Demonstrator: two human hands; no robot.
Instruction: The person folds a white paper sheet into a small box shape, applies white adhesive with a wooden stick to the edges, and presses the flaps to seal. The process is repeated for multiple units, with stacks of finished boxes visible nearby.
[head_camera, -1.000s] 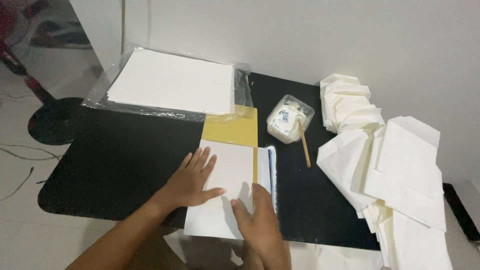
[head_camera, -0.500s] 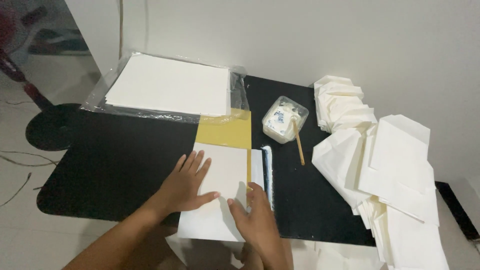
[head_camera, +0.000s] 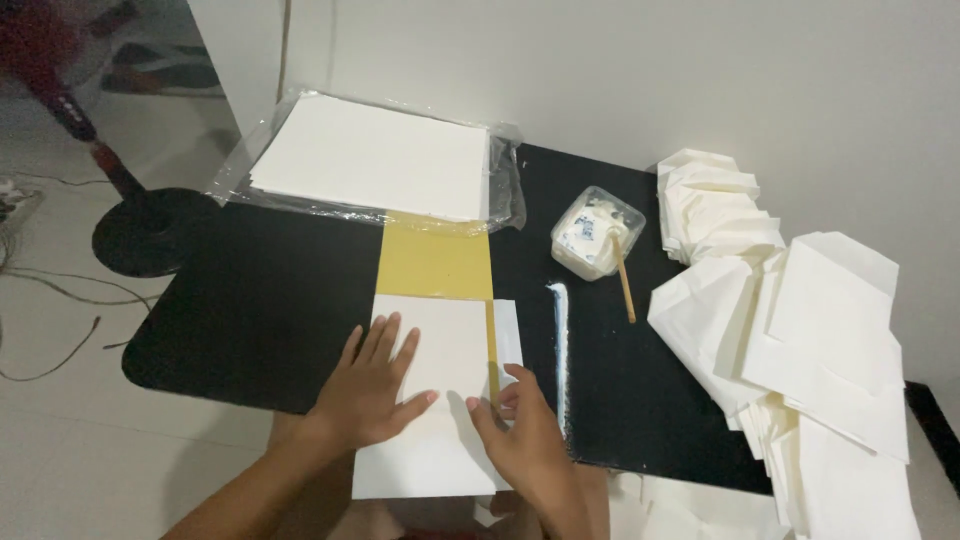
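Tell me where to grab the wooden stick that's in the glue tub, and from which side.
Grip the wooden stick by its bare lower end, the part lying outside the clear tub on the black table. Come from the near side, probably with the right hand, which is nearer. The stick leans out over the tub's rim toward the person, and its far end sits in the white paste, so that end is likely messy.

Black tabletop (head_camera: 270, 320) w/ paper supplies.
On it: wrapped paper stack (head_camera: 375, 160), yellow sheet (head_camera: 435, 262), white sheet (head_camera: 445, 395), glue tub (head_camera: 597, 233), stick (head_camera: 625, 285), folded bags (head_camera: 800, 340) at rt.
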